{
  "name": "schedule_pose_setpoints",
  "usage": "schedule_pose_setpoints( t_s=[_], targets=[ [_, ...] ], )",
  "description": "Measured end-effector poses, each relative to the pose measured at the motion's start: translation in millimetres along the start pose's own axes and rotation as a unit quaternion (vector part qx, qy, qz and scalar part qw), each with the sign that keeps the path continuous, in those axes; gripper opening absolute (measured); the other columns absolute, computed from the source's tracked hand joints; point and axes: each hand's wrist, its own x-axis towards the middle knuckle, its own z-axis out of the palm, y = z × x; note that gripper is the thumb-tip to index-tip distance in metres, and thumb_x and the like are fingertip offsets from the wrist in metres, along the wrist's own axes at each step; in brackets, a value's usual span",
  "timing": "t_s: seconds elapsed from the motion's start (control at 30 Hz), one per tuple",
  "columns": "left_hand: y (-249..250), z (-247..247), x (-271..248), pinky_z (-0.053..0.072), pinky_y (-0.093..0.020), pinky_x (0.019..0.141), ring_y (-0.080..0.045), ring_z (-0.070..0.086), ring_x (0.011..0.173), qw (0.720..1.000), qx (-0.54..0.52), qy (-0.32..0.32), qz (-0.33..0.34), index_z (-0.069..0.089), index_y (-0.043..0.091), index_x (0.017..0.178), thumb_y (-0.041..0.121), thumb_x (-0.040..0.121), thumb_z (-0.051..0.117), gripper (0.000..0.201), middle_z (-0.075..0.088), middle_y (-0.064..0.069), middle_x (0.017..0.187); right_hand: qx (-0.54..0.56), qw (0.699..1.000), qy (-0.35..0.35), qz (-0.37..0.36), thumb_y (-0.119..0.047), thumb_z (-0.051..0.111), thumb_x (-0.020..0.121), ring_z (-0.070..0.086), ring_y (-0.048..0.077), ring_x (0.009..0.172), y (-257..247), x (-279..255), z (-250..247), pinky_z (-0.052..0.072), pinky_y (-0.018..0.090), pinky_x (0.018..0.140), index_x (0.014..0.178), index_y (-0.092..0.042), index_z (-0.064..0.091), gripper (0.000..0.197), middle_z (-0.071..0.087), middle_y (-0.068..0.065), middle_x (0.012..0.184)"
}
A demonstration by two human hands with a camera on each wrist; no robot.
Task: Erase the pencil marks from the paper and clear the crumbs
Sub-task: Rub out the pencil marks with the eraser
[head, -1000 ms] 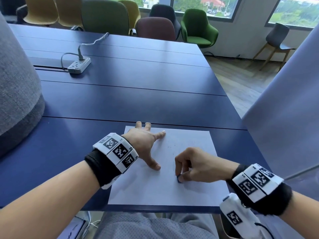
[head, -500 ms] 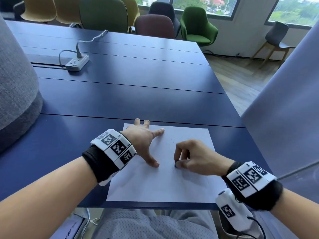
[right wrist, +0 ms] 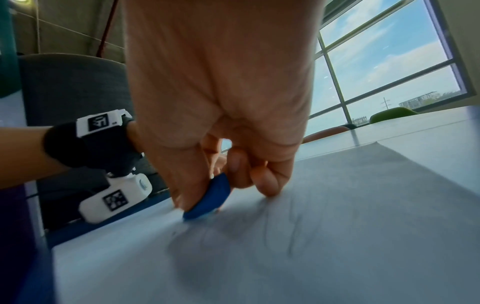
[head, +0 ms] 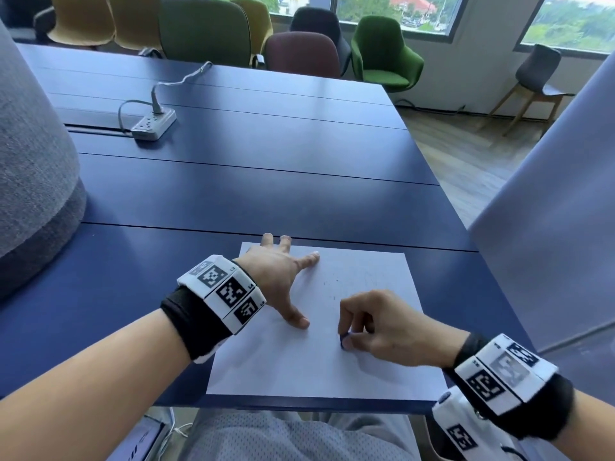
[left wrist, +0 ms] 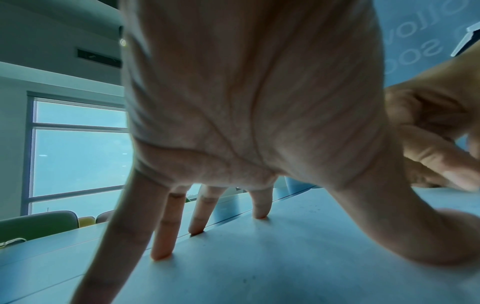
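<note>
We see a white sheet of paper (head: 319,327) lying flat at the lower centre of the head view, on the near edge of a dark blue worktop (head: 266,181). Our left hand (head: 283,277) is spread flat, fingers straight, pressing on the sheet's upper left corner, with 2 fingertips reaching past the far edge onto the worktop; the left wrist view shows the fingers (left wrist: 166,226) planted on the surface. Our right hand (head: 382,324) sits just right of the left thumb, fingers curled, pinching a small blue eraser (right wrist: 210,199) whose lower edge touches the paper. Faint pencil marks (right wrist: 291,232) run across the sheet just beyond the eraser, and a few dark crumbs (head: 332,287) lie between the 2 hands.

Nothing lies on the sheet besides our hands. Around it, a white power strip (head: 153,124) with its grey cable rests at the upper left of the worktop, well apart from the paper. A grey upholstered form (head: 30,168) fills the left edge of the frame, and a pale panel (head: 559,207) rises at the right, near the sheet's right side. Along the top stand coloured chairs, among them a green armchair (head: 382,51) and a maroon chair (head: 301,54).
</note>
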Motion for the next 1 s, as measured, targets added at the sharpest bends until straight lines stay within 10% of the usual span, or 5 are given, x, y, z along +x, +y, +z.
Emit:
schedule_pose_setpoints(
  t_s=[0.3,0.5,0.67,0.83,1.0],
  targets=[
    [-0.1,-0.2,0.2,0.037,-0.050,0.105,-0.036,0.016,0.135,1.000,0.001,-0.004,-0.002,-0.005,0.049,0.150,0.078,0.057,0.072,0.125,0.012,-0.012,0.154,-0.054,0.989,0.132,0.032,-0.015,0.070,0.081,0.054,0.001,0.060,5.0,59.6,-30.0,0.038,0.012,0.055,0.079,-0.020,0.066,0.007,0.059,-0.009,0.067],
    [0.0,-0.4,-0.1,0.036,-0.049,0.103,-0.037,0.014,0.136,1.000,-0.005,-0.004,0.000,-0.005,0.047,0.151,0.077,0.058,0.072,0.125,0.007,-0.013,0.157,-0.063,0.997,-0.020,0.041,-0.018,0.075,0.077,0.051,0.004,0.052,0.0,49.7,-42.7,0.040,0.019,0.052,0.075,-0.021,0.068,0.008,0.059,-0.009,0.062],
    [-0.5,0.4,0.4,0.036,-0.049,0.102,-0.036,0.015,0.135,1.000,-0.005,0.000,0.000,-0.005,0.048,0.150,0.077,0.057,0.072,0.124,0.009,-0.013,0.156,-0.044,0.987,0.146,0.049,-0.015,0.070,0.081,0.055,0.007,0.062,7.8,68.3,-41.4,0.043,0.021,0.060,0.078,-0.017,0.065,0.006,0.061,-0.004,0.069],
    [0.3,-1.1,0.2,0.036,-0.049,0.101,-0.036,0.015,0.135,1.000,-0.003,-0.002,0.001,-0.005,0.047,0.151,0.077,0.057,0.072,0.125,0.007,-0.014,0.156,-0.060,0.997,0.003,0.039,-0.017,0.074,0.079,0.049,0.000,0.051,4.1,52.0,-41.9,0.037,0.011,0.048,0.074,-0.023,0.066,0.011,0.057,-0.010,0.063],
    [0.8,-1.1,-0.2,0.036,-0.049,0.101,-0.037,0.013,0.137,1.000,-0.001,-0.002,-0.001,-0.006,0.047,0.150,0.077,0.058,0.072,0.124,0.006,-0.014,0.157,-0.053,0.988,0.139,0.043,-0.017,0.069,0.083,0.056,0.006,0.062,6.6,65.3,-37.4,0.042,0.019,0.057,0.075,-0.022,0.061,0.012,0.061,-0.006,0.069]
  ],
)
